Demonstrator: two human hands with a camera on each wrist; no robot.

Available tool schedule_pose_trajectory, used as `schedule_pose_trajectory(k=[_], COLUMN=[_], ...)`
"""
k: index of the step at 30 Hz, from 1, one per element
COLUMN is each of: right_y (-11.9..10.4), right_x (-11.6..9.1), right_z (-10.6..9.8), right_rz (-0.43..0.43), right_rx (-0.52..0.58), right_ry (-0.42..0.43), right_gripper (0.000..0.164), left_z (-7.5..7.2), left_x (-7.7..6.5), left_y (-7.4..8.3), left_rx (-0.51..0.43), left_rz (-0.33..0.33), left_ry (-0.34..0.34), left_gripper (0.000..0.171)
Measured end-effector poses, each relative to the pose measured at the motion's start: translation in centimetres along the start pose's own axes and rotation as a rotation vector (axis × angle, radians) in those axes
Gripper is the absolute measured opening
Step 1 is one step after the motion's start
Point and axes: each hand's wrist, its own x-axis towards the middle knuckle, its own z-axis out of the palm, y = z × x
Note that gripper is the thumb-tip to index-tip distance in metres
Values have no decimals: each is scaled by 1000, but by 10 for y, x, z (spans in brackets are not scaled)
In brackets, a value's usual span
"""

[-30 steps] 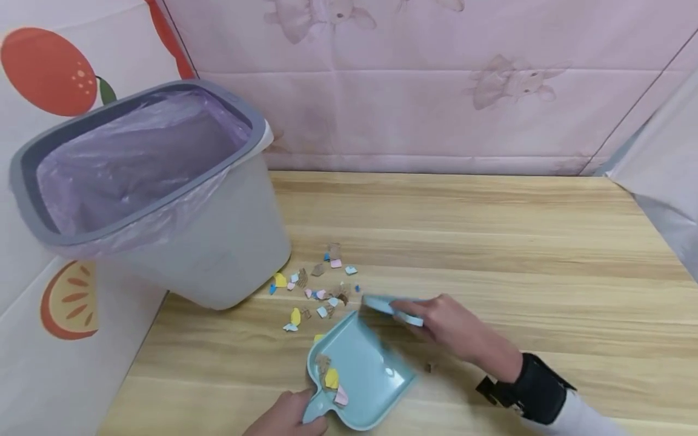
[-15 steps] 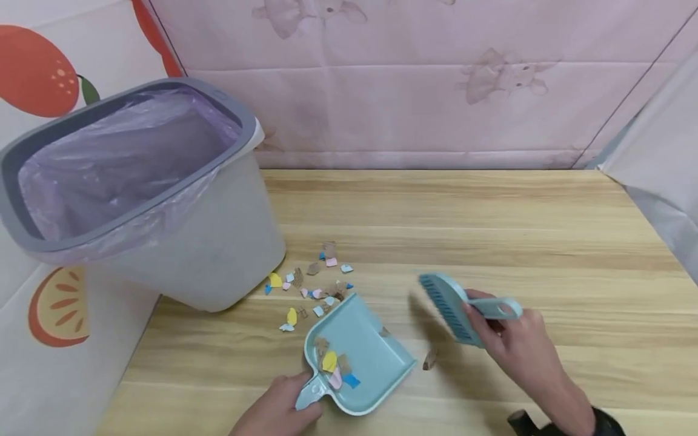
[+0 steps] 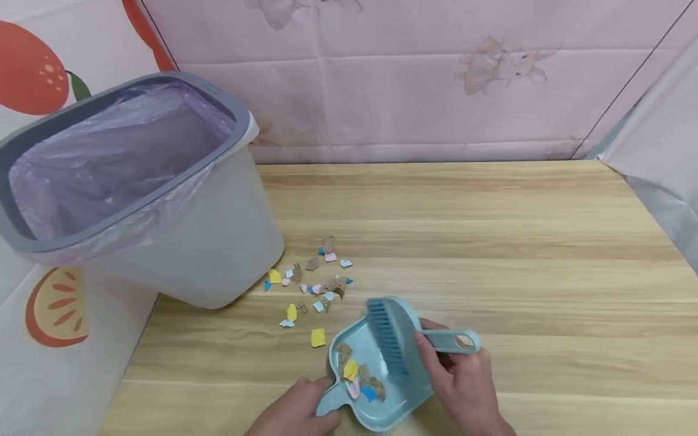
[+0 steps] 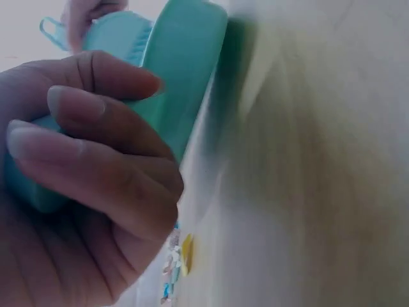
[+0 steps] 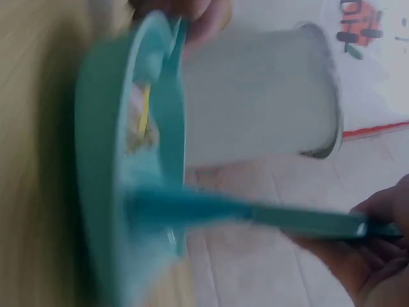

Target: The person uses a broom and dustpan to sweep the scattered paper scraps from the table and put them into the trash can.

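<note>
My left hand (image 3: 297, 407) grips the short handle of a light blue dustpan (image 3: 388, 412), low over the wooden table. Several paper scraps (image 3: 353, 370) in yellow, pink, blue and brown lie in the pan near its handle end. A matching hand brush (image 3: 406, 339) is in my right hand (image 3: 463, 381), its fingers around the back and handle base. The bristles point left and reach into the pan. In the left wrist view, curled fingers (image 4: 108, 160) wrap the dustpan handle. The right wrist view has the blurred bristles inside the pan, beyond them the scraps.
A grey bin (image 3: 218, 242) with a purple bag liner (image 3: 125, 157) stands at the left. Torn paper and cardboard bits (image 3: 316, 289) are scattered between bin and dustpan, with a yellow piece (image 3: 318, 337) by the pan's left side. A pink wall cloth (image 3: 382, 103) borders the wooden table (image 3: 491, 242) behind.
The brush has swung from the pan's far edge out to the right, then back left into the pan. More scraps lie in the pan, which has shifted slightly right and down.
</note>
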Motion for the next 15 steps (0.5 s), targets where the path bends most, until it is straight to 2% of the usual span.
schedule_pose_trajectory(k=[4, 6, 8, 11, 15], right_y=[-4, -2, 3, 8, 4], right_x=[13, 22, 30, 36, 33], right_z=[-12, -22, -29, -29, -19], right_rz=[85, 89, 60, 7, -60], right_rx=[166, 174, 163, 156, 126], right_ry=[103, 176, 211, 159, 35], right_gripper=[21, 20, 21, 23, 29], left_z=[-4, -8, -12, -16, -14], left_x=[-3, -7, -10, -13, -14], left_y=[3, 3, 3, 4, 9], left_rx=[14, 53, 79, 83, 56], left_rz=[28, 66, 85, 106, 126], left_ry=[90, 149, 191, 214, 221], left_gripper=[12, 12, 13, 14, 12])
